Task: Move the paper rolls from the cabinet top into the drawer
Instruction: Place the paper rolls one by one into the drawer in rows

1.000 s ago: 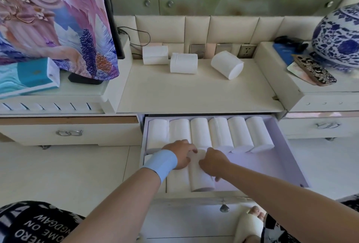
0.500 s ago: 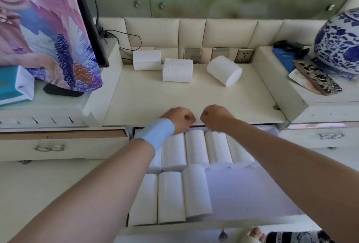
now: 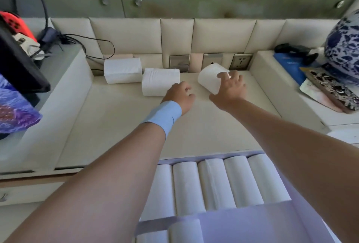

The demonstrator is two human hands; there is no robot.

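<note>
My hands have left the drawer [image 3: 252, 223]: right hand [image 3: 231, 89] spreads wide onto the two-o'clock roll [image 3: 209, 79], left hand [image 3: 179, 95] half-curled, empty, by the twelve-o'clock roll [image 3: 157, 81].

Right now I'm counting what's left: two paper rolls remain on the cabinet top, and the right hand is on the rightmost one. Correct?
Not quite: the head view shows three rolls on the cabinet top, left roll, middle roll and rightmost roll. The right hand is indeed on the rightmost.
</note>
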